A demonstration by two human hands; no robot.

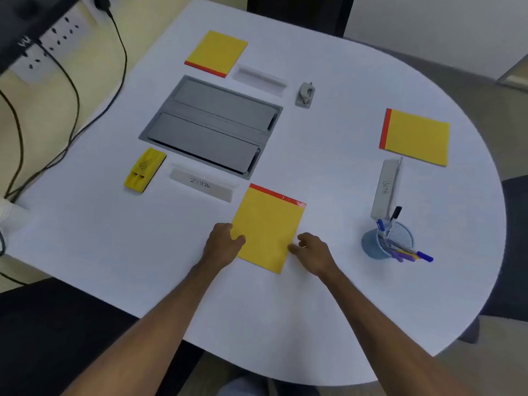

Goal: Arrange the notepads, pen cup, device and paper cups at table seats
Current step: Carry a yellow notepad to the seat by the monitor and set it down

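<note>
Three yellow notepads with red binding strips lie on the white table [314,310]. The nearest notepad [270,227] lies flat in front of me; my left hand [224,244] grips its left edge and my right hand [313,251] touches its right edge with the fingertips. A second notepad [417,137] lies at the right and a third notepad [216,53] at the far side. A blue mesh pen cup [387,242] with several pens stands at the right. A yellow device [145,170] lies at the left. No paper cups show clearly.
A grey recessed cable box [211,125] sits mid-table. Name cards read "ZEBRA" [201,185] and "BETA" [385,188]; a third name card [260,79] is at the far side. A small grey hole punch [305,94] lies nearby. Cables and a power strip [54,38] hang at the left.
</note>
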